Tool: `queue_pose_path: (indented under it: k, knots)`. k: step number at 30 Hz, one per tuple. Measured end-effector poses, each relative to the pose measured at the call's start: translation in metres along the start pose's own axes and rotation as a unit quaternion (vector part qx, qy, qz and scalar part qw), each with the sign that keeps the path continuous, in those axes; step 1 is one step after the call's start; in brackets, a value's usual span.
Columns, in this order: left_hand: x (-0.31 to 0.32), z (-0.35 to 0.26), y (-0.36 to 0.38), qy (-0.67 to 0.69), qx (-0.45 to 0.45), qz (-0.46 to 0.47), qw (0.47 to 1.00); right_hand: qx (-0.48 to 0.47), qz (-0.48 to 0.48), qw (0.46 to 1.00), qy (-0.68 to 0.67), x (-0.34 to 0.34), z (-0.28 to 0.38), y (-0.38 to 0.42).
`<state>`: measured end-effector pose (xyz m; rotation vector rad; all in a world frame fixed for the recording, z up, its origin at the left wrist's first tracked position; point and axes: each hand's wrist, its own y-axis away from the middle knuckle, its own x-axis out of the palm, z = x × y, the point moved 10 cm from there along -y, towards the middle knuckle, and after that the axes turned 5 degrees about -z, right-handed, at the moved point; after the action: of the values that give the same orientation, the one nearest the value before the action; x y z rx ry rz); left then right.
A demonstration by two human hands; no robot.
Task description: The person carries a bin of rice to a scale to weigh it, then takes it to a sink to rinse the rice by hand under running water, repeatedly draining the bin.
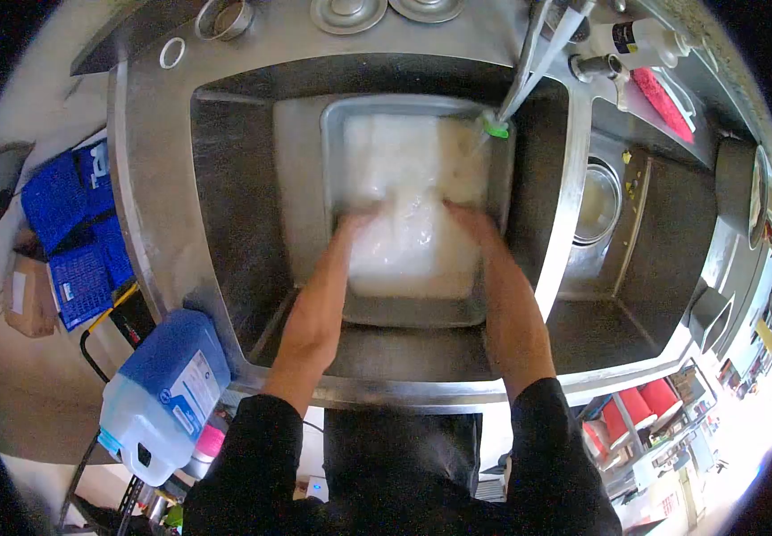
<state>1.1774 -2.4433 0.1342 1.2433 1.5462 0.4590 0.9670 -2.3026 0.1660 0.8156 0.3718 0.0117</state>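
Sitting in the tub is cloudy water, and the left hand and right hand are reaching right into it!

"Where's the tub lying?"

"Down inside the big sink, below the tap, its slightly longer axis running away from the person, as far as this wide view is letting me judge."

"Which hand is sitting nearer the middle?"

"Neither, by much! They're flanking it: left hand on the left, right hand on the right, nearly level, well apart, water showing between them."

"Fingers spreading, or closing on something?"

"Can't tell, for either hand! Cloudy water and blur are hiding the fingertips. Nothing gripped is showing above the surface."

"Counts, please!"

"One tub, two hands, one green tip hanging over the tub's far right corner. One bowl is sitting in the small sink, off to the right."

"And along the desk?"

"Two metal discs are lying at the far edge, with one tin and one white ring sitting left of them. Far right, I'm spotting one bottle and one pink pad. One blue jug is standing by the near left corner!"
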Motion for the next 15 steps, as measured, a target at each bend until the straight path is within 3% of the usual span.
queue_pose_path:
  k: [2, 4, 7, 10, 13, 15]
  knots:
    - [0.028, 0.013, 0.038, 0.154, -0.055, 0.031, 0.986, 0.024, -0.013, 0.998, -0.048, 0.024, -0.026, 0.024]
    - [0.07, 0.026, 0.075, 0.37, -0.134, 0.065, 0.917, 0.05, -0.03, 0.994, -0.097, 0.048, -0.05, 0.047]
    - [0.125, 0.021, 0.119, 0.672, -0.224, 0.06, 0.703, 0.081, -0.07, 0.977, -0.183, 0.082, -0.068, 0.085]
    - [0.141, -0.016, 0.129, 0.799, -0.246, 0.009, 0.549, 0.075, -0.127, 0.953, -0.266, 0.111, -0.045, 0.108]
    - [0.129, -0.05, 0.141, 0.795, -0.288, -0.058, 0.531, 0.044, -0.185, 0.936, -0.298, 0.123, 0.0, 0.106]
    - [0.1, -0.058, 0.157, 0.723, -0.294, -0.107, 0.616, 0.009, -0.228, 0.932, -0.282, 0.11, 0.026, 0.098]
